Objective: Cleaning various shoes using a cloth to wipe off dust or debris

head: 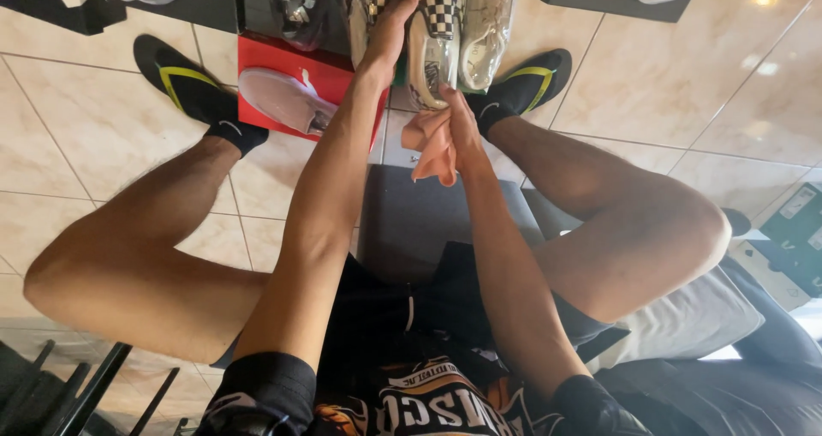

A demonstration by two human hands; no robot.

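Top centre of the frame: the left hand (387, 35) wraps over the checkered slip-on shoe (434, 38), fingers closed around it to steady it. Just below, the right hand (458, 132) grips a bunched peach cloth (434, 145), pressed against the shoe's white sole edge. This looks like wiping in progress. The next stroke calls for a firm hold and the cloth working along the rubber rim. A red shoebox (282, 63) sits left.
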